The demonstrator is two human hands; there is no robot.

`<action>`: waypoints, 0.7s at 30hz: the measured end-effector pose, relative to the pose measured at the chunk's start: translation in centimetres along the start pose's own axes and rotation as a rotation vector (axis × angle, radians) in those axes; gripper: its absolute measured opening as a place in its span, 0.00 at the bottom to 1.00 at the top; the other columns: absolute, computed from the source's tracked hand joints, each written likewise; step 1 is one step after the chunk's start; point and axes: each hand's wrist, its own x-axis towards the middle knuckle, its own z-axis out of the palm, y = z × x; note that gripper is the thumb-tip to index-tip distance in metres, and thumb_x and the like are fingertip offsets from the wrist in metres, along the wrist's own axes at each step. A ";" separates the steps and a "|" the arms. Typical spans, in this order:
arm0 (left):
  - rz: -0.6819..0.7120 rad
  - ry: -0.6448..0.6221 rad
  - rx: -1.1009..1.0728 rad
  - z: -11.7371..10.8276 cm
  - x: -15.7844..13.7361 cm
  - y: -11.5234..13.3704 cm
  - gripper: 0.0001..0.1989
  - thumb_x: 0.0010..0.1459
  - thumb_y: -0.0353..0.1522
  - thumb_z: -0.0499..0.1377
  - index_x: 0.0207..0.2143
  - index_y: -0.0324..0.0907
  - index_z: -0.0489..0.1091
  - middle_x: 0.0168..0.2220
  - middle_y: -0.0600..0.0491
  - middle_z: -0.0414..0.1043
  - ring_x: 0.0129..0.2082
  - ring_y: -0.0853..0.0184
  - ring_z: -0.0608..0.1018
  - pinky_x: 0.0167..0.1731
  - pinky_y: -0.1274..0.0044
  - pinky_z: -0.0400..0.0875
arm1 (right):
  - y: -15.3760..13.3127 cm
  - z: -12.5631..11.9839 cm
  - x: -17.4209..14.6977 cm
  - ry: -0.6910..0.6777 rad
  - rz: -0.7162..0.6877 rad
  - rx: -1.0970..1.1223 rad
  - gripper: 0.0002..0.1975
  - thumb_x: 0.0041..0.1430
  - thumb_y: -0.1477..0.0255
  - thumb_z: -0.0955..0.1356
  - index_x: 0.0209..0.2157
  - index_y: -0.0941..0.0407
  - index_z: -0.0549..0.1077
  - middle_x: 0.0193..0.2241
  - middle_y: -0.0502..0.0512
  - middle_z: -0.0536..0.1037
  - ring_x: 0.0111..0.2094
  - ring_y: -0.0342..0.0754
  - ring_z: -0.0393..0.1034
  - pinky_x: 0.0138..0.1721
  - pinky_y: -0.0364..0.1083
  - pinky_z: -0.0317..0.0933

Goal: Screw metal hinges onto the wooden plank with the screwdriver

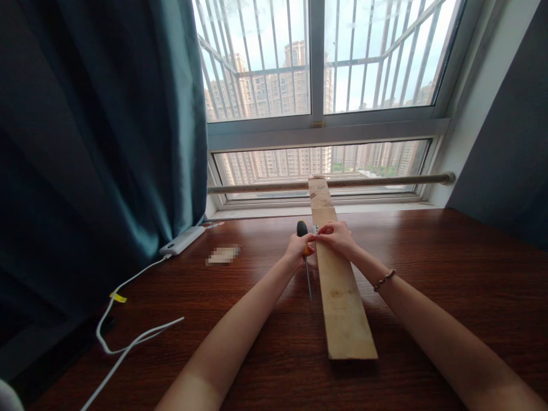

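Observation:
A long wooden board lies on the brown table, its far end resting over the rail by the window. My left hand is closed around a screwdriver at the board's left edge; the black handle points away and the metal shaft points back toward me. With fingertips pinched together, my right hand rests over the board. Between the two hands sits a small silvery metal piece at the board's edge, partly covered by the fingers. What the right fingertips pinch is too small to make out.
A white power strip with a white cable lies at the left, beside the dark curtain. A blurred pale patch is on the tabletop. Across the window runs a horizontal rail.

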 end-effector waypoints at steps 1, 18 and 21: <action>-0.004 0.002 -0.001 0.0 0.0 0.0 0.08 0.41 0.23 0.60 0.21 0.37 0.61 0.11 0.61 0.55 0.11 0.79 0.59 0.12 0.84 0.58 | 0.0 0.0 0.0 0.001 0.000 0.003 0.09 0.40 0.64 0.72 0.21 0.56 0.77 0.25 0.52 0.77 0.31 0.48 0.68 0.32 0.44 0.60; -0.052 0.009 -0.039 0.1 0.1 0.1 0.07 0.44 0.24 0.61 0.22 0.35 0.62 0.18 0.55 0.64 0.11 0.81 0.60 0.11 0.84 0.57 | -0.8 -0.1 -0.3 0.015 -0.069 -0.163 0.09 0.42 0.63 0.71 0.21 0.54 0.76 0.27 0.54 0.76 0.38 0.52 0.64 0.41 0.49 0.55; -0.051 0.004 -0.047 0.2 0.1 -0.1 0.09 0.44 0.26 0.62 0.21 0.36 0.62 0.15 0.57 0.61 0.10 0.80 0.59 0.11 0.84 0.57 | -0.5 -0.1 0.0 -0.003 -0.076 -0.131 0.09 0.42 0.63 0.71 0.21 0.54 0.76 0.26 0.53 0.76 0.36 0.51 0.65 0.39 0.48 0.57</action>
